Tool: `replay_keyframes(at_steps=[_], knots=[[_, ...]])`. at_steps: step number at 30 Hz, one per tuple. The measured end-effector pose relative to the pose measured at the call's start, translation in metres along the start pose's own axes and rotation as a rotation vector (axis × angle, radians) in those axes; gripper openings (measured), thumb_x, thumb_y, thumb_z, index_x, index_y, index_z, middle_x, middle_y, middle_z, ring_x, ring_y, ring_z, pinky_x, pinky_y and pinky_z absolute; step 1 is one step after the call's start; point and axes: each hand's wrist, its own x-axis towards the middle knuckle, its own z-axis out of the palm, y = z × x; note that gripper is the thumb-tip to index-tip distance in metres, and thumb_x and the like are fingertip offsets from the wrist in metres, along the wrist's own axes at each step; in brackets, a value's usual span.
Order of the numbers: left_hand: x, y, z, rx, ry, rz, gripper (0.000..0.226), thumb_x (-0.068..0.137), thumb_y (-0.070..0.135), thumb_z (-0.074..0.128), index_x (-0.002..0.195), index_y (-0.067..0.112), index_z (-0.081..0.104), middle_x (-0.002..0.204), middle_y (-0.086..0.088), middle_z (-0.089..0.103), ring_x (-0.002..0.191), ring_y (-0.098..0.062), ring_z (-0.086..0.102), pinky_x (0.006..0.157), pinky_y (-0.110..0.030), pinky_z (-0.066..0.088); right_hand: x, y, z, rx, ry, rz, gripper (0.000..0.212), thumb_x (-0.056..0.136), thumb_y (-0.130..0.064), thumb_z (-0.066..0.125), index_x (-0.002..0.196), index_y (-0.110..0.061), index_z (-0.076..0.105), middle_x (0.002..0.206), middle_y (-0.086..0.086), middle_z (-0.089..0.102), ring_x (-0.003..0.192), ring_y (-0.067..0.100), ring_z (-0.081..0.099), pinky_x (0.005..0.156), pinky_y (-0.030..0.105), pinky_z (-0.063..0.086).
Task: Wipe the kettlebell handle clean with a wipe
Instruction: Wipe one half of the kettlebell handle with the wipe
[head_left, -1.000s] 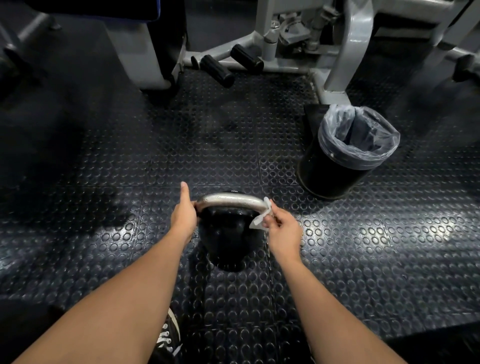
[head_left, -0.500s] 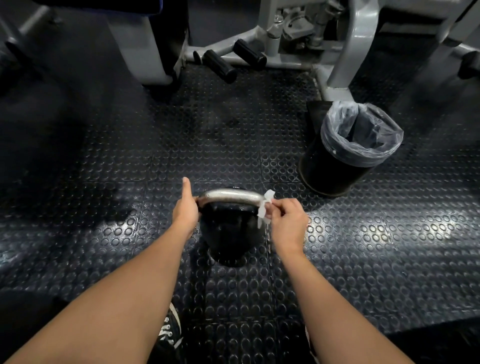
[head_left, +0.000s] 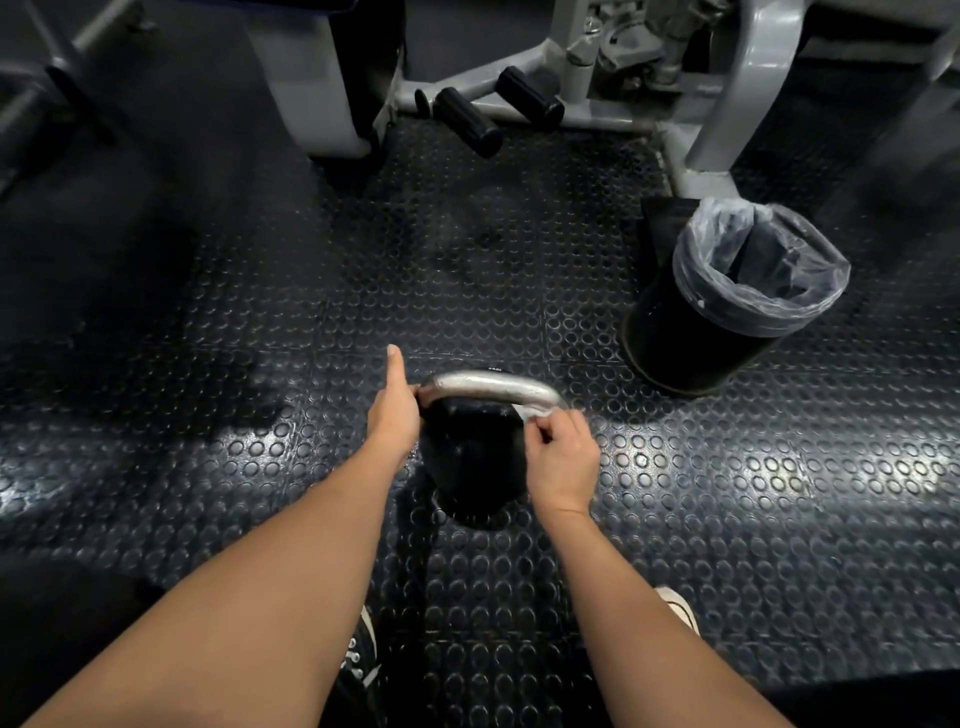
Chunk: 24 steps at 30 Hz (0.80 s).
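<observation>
A black kettlebell (head_left: 475, 462) with a bare silver handle (head_left: 488, 387) stands on the studded rubber floor in front of me. My left hand (head_left: 393, 413) grips the left end of the handle, thumb sticking up. My right hand (head_left: 563, 457) holds a small white wipe (head_left: 535, 414) wrapped round the right end of the handle, where it bends down toward the ball. Most of the wipe is hidden under my fingers.
A black bin (head_left: 722, 312) lined with a clear bag stands to the right, behind the kettlebell. A grey exercise machine frame (head_left: 727, 104) with black foam rollers (head_left: 467, 122) fills the far side. My shoes (head_left: 358, 654) show near the bottom edge.
My right hand has slid the wipe down round the right bend of the handle and closed more tightly on it. The left hand keeps its hold.
</observation>
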Motion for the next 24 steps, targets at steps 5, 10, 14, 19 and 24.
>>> replay_keyframes(at_steps=[5,10,14,19,24], knots=[[-0.006,0.001,0.000,-0.016,-0.008,0.014,0.118,0.043,0.121,0.020,0.083,0.032,0.087,0.113,-0.008,0.081,0.116,-0.030,0.072,0.120,-0.053,0.041,0.004,0.006,-0.004,-0.040,0.009,-0.035,0.022,0.071,-0.005,0.082,0.065,-0.010,0.062,0.071,0.001,0.059,0.056,0.008,0.044,0.052,0.011,0.027],[-0.009,0.003,0.001,-0.006,-0.013,0.024,0.128,0.040,0.122,0.019,0.084,0.020,0.083,0.110,-0.013,0.081,0.113,-0.031,0.074,0.118,-0.051,0.043,0.002,0.004,0.004,-0.045,0.014,-0.035,0.026,0.069,-0.005,0.084,0.061,-0.011,0.059,0.067,0.002,0.058,0.051,0.012,0.044,0.048,0.022,0.039],[-0.012,0.004,0.001,0.004,-0.011,0.029,0.127,0.041,0.121,0.018,0.082,0.020,0.083,0.108,-0.014,0.081,0.112,-0.031,0.074,0.117,-0.051,0.044,-0.001,0.020,-0.004,-0.075,0.019,0.014,0.025,0.073,-0.007,0.081,0.061,-0.011,0.059,0.067,0.002,0.058,0.053,0.011,0.041,0.052,0.022,0.032],[-0.021,0.009,0.004,0.016,-0.002,0.051,0.121,0.036,0.122,0.016,0.086,0.023,0.065,0.116,-0.025,0.075,0.116,-0.038,0.072,0.115,-0.051,0.046,0.001,0.008,0.004,-0.045,0.021,-0.012,0.026,0.072,-0.006,0.081,0.060,-0.009,0.059,0.067,0.002,0.057,0.054,0.010,0.040,0.051,0.022,0.033],[-0.014,0.004,0.001,-0.021,0.013,0.032,0.131,0.043,0.121,0.020,0.097,0.019,0.082,0.112,-0.014,0.080,0.115,-0.031,0.072,0.118,-0.052,0.043,0.000,0.021,-0.001,-0.101,-0.014,0.009,0.026,0.072,-0.007,0.082,0.060,-0.010,0.059,0.068,0.001,0.058,0.050,0.015,0.044,0.046,0.024,0.037]])
